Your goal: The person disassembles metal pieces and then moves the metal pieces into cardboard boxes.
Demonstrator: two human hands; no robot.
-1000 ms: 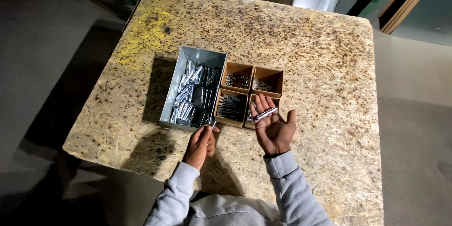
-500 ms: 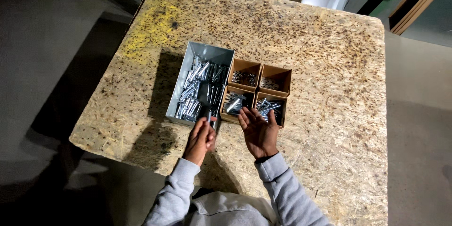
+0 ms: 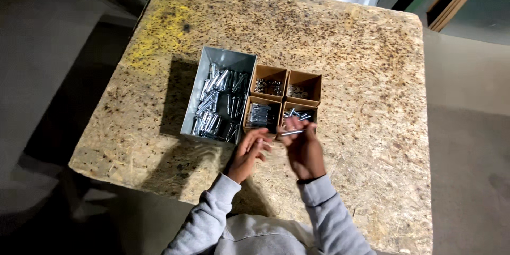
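**Hands at the sorting boxes**

I see my right hand (image 3: 304, 147) raised at the near edge of the four brown boxes (image 3: 287, 101), fingers curled around a bolt (image 3: 292, 133) that lies crosswise at the fingertips, just over the near right box. My left hand (image 3: 248, 153) sits just beside it, fingers loosely bent; I cannot tell whether it holds anything. The metal tray (image 3: 208, 59) of bolts touches the boxes on their left. All rest on the chipboard counter (image 3: 361, 64).
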